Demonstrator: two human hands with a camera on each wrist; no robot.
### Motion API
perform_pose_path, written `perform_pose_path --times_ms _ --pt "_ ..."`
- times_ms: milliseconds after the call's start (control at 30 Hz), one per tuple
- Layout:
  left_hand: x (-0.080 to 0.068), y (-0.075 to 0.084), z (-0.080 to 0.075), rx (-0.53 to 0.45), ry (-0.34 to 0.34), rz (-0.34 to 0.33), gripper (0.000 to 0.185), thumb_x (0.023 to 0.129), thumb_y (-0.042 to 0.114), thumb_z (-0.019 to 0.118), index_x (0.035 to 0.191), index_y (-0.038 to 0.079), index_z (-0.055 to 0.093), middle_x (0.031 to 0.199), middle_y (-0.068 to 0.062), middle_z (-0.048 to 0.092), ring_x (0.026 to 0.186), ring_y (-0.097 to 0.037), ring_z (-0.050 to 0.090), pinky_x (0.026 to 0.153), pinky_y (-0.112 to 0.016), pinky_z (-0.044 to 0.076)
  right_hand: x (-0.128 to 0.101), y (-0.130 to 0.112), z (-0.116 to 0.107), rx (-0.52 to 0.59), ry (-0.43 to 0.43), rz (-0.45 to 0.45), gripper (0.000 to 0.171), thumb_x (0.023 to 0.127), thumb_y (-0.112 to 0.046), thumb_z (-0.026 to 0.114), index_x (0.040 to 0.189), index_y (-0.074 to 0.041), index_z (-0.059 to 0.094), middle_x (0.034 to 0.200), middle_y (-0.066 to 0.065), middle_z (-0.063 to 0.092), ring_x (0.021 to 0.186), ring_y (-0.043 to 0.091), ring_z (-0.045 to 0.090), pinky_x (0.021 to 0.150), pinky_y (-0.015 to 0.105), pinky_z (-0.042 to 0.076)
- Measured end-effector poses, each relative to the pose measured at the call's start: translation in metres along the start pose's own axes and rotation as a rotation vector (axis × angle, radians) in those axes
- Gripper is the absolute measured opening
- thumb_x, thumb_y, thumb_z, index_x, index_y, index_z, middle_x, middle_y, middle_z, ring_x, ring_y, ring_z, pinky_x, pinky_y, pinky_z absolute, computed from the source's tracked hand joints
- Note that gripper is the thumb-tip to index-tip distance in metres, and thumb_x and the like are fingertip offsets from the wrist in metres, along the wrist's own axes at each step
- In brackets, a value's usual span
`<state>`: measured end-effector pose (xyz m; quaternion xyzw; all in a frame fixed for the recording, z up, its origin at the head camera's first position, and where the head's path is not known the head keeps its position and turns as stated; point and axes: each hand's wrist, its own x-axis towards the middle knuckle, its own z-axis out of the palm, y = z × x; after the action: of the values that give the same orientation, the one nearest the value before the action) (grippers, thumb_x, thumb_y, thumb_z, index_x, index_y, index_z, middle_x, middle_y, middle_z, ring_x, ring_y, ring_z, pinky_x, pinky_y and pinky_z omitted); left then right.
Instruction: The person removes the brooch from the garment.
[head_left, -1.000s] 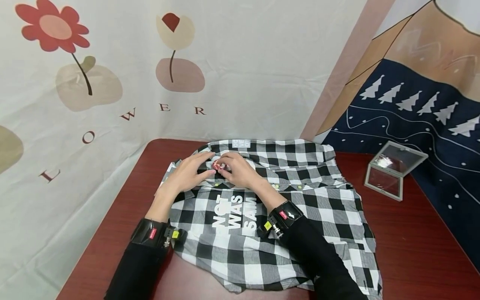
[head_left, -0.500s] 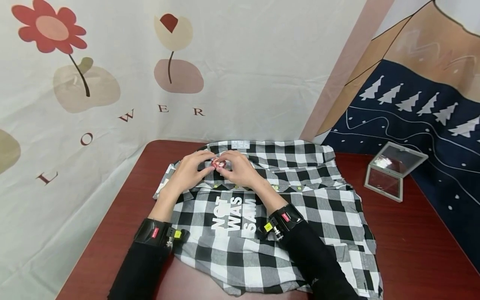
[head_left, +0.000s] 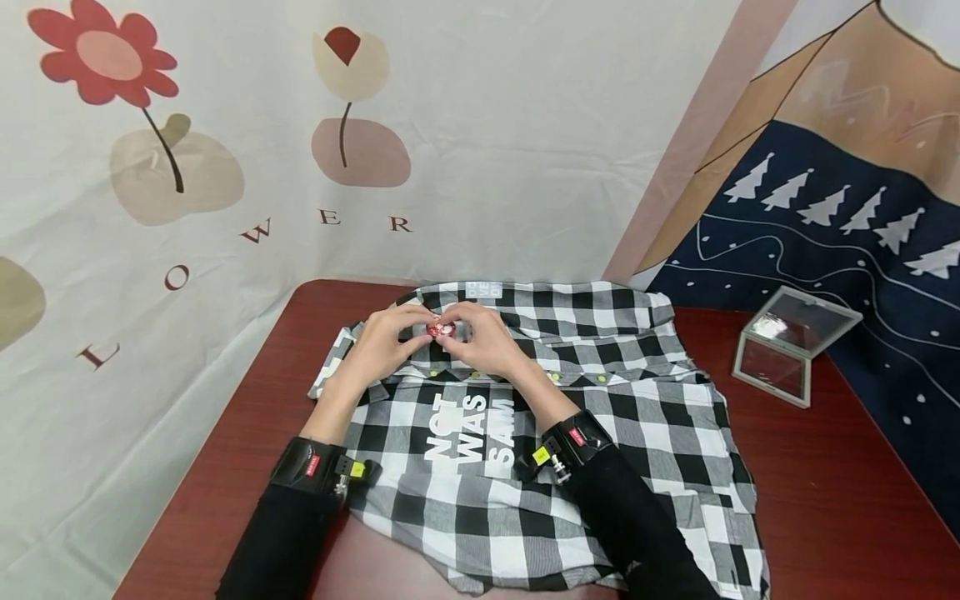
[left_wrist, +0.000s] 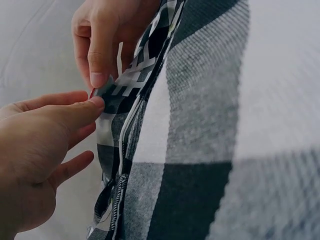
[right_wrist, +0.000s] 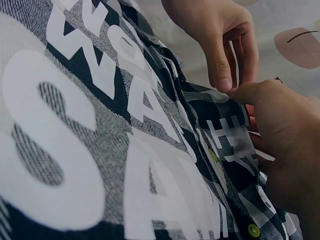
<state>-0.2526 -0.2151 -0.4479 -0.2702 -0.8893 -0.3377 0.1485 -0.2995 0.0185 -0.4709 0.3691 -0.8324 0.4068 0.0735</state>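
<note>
A small red disc (head_left: 440, 329) with a pale pattern sits between my two hands, just above a black-and-white checked shirt (head_left: 630, 425). My left hand (head_left: 381, 343) pinches its left side between thumb and fingers. From the other side, my right hand (head_left: 482, 340) pinches it too. The left wrist view shows only a thin red edge (left_wrist: 92, 93) of it, the fingertips hiding the rest. Beneath the hands lies the shirt's front, with white lettering (head_left: 470, 429) and a row of yellow-green buttons (right_wrist: 253, 230). Whether the disc touches the cloth cannot be told.
A hinged, square, clear-windowed case (head_left: 793, 342) stands opened on the right of the dark red table (head_left: 240, 425). Behind the table hangs a pale flower-print curtain (head_left: 525, 150), with a navy tree-print cloth (head_left: 840, 225) at the right.
The red disc has tilted so more of its face shows to the head camera. My left thumb has moved up against it, and the right fingers have shifted slightly on it.
</note>
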Motion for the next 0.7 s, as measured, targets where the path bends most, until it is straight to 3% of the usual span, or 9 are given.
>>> perform_pose_path --times_ms 400,700 --pt "0.0023 -0.0018 0.0046 -0.017 0.040 0.034 0.024 0.096 -0.001 0.087 0.120 0.004 0.087 0.120 -0.015 0.085 0.114 -0.035 0.081 0.099 -0.052 0.067 -0.0014 -0.0003 -0.0018 0.049 0.006 0.053 0.018 0.106 -0.026 0.078 0.119 -0.016 0.085 0.120 0.002 0.084 0.095 0.019 0.070 0.080 0.036 0.058" --pt "0.0021 -0.0019 0.0066 -0.030 0.051 0.008 0.016 0.101 0.004 0.084 0.117 0.003 0.086 0.116 -0.016 0.085 0.108 -0.036 0.082 0.095 -0.057 0.067 -0.0025 -0.0005 -0.0018 0.078 -0.015 0.099 0.025 0.113 -0.035 0.070 0.122 -0.016 0.084 0.120 0.002 0.083 0.097 0.015 0.073 0.086 0.034 0.060"
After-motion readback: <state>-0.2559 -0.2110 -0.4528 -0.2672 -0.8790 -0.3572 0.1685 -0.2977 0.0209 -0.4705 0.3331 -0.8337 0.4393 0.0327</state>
